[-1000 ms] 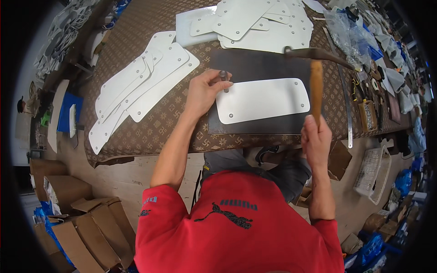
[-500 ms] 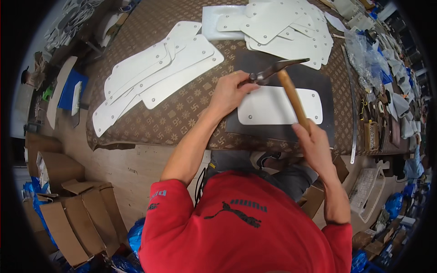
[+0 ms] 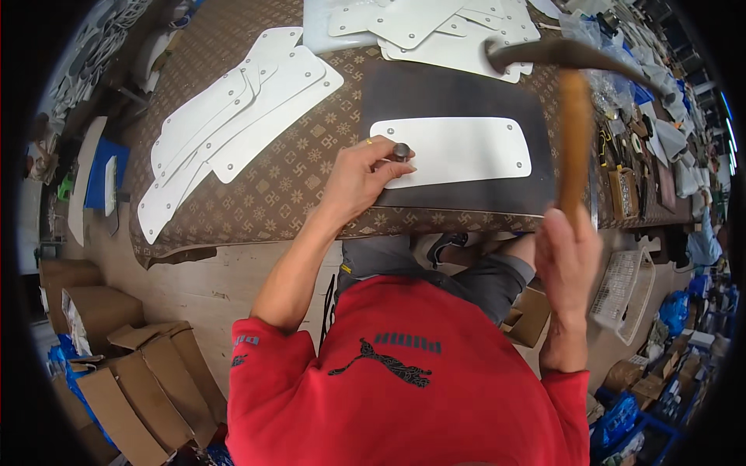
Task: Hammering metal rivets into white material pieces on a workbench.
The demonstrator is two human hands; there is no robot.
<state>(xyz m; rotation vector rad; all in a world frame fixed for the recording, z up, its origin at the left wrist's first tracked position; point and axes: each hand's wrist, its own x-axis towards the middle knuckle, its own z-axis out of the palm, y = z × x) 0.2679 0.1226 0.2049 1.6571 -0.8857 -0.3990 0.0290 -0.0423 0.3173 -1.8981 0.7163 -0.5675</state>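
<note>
A white rounded panel [image 3: 462, 147] with metal rivets at its corners lies flat on a dark rectangular mat [image 3: 451, 89]. My left hand [image 3: 353, 180] pinches a short round metal punch [image 3: 401, 151] over the panel's near left corner, which the fingers hide. Raised above the right side of the panel is a hammer [image 3: 576, 140] with a wooden handle and a dark head. My right hand [image 3: 569, 247] is wrapped round the lower end of its handle, slightly blurred. Hammer head and punch are well apart.
Overlapping white riveted panels [image 3: 272, 101] lie on the left of the patterned tablecloth [image 3: 287, 182]. A larger pile of panels [image 3: 416, 23] sits beyond the mat. Hand tools and a small wooden box [image 3: 623, 194] are at the right edge. Cardboard boxes [image 3: 148, 380] stand on the floor.
The hammer has swung up and to the right, away from the punch. My left hand has moved with the punch from the panel's far left corner to its near left corner.
</note>
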